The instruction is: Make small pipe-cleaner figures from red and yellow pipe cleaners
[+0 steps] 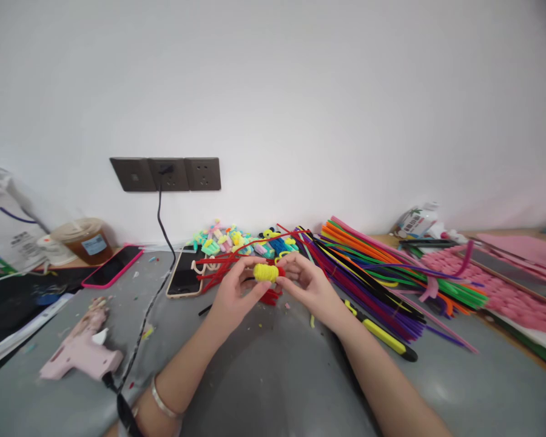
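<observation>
A coiled yellow pipe cleaner piece [266,272] with a red part [281,272] at its right end is held up over the middle of the table. My left hand [236,288] pinches its left side between thumb and fingers. From the right, my right hand [310,285] has its fingertips closed at the red end. Red pipe cleaners [218,267] lie behind and beneath my left hand. A heap of small pastel fuzzy pieces [225,238] rests at the wall beyond them.
On the left are a pink glue gun [84,352] with its cord [152,300], a pink-edged phone [112,267] and a lidded cup [88,241]. A second phone [185,276] lies nearer. To the right are bundled coloured pipe cleaners [368,285], a yellow cutter knife [384,337] and a pink knitted mat [519,291].
</observation>
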The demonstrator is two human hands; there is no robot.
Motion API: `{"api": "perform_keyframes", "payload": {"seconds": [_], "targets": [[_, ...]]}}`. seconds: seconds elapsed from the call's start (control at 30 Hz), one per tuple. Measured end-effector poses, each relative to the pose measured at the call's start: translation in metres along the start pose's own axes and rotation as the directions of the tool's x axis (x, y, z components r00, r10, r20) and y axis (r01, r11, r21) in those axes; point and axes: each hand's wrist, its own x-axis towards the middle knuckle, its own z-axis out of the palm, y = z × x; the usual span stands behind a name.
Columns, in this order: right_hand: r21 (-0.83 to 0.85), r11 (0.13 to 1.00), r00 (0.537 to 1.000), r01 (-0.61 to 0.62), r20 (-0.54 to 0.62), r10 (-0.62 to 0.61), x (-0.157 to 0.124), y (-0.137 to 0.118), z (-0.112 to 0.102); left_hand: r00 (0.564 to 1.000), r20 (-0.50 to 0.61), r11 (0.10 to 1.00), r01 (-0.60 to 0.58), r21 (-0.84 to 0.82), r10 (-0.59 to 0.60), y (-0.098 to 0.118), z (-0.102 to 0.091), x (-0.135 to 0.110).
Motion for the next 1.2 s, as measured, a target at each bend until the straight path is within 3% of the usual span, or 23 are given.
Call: {"api": "perform_keyframes", "payload": {"seconds": [0.13, 0.33, 0.57, 0.77, 1.0, 1.13, 1.2], "targets": [[-0.318, 0.936, 0.983, 0.149, -0.057, -0.176, 0.000, 0.001, -0.002, 0.999, -0.053, 0.999, -0.002, 0.052, 0.004, -0.002, -0.001, 0.001], [-0.411, 0.894, 0.971, 0.178, -0.071, -0.227, -0.002, -0.002, -0.002, 0.998, -0.055, 1.000, 0.012, 0.011, -0.011, -0.001, -0.002, 0.001], [-0.191, 0.972, 0.981, 0.136, -0.112, -0.160, 0.000, -0.004, -0.004, 0.996, -0.066, 0.992, 0.043, -0.115, -0.051, 0.000, 0.003, -0.001], [0.075, 0.996, 0.996, 0.045, -0.081, -0.038, 0.001, -0.004, -0.003, 0.998, -0.061, 0.982, -0.014, -0.188, 0.002, -0.005, 0.010, -0.002], [0.269, 0.963, 0.996, -0.034, -0.075, 0.056, 0.003, 0.001, 0.004, 0.997, -0.078, 0.983, -0.042, -0.180, 0.028, -0.001, 0.013, -0.004], [0.448, 0.887, 0.987, -0.109, -0.057, 0.150, 0.004, 0.002, 0.004, 1.000, -0.010, 0.981, 0.023, -0.191, -0.025, 0.003, 0.012, -0.006], [0.498, 0.854, 0.983, -0.149, -0.015, 0.180, 0.005, 0.002, 0.001, 0.997, -0.037, 0.983, 0.062, -0.175, -0.070, 0.003, 0.010, -0.005]]}}
